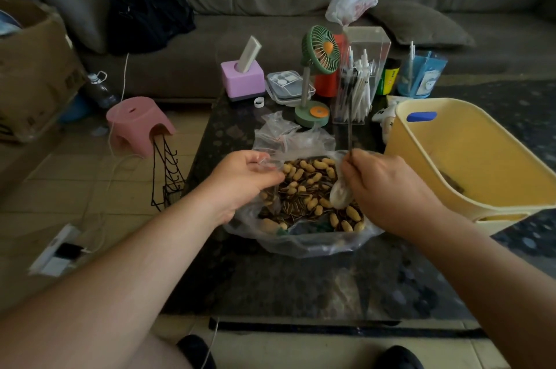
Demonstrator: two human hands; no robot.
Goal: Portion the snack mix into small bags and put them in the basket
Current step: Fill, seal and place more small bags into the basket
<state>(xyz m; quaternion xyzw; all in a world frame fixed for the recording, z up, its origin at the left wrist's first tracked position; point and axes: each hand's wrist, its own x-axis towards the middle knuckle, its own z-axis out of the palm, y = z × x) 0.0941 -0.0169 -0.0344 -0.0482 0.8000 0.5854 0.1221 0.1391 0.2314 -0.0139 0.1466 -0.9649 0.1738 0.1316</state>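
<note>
While the left hand pinches plastic, the right hand grips a spoon.

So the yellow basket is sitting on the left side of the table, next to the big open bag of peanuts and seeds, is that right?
Not quite. The head view shows the yellow basket on the right side of the table, not the left. It does stand next to the big open bag of peanuts and seeds, beside the right hand.

Black bag on sofa: prob. "dar hven".
</note>
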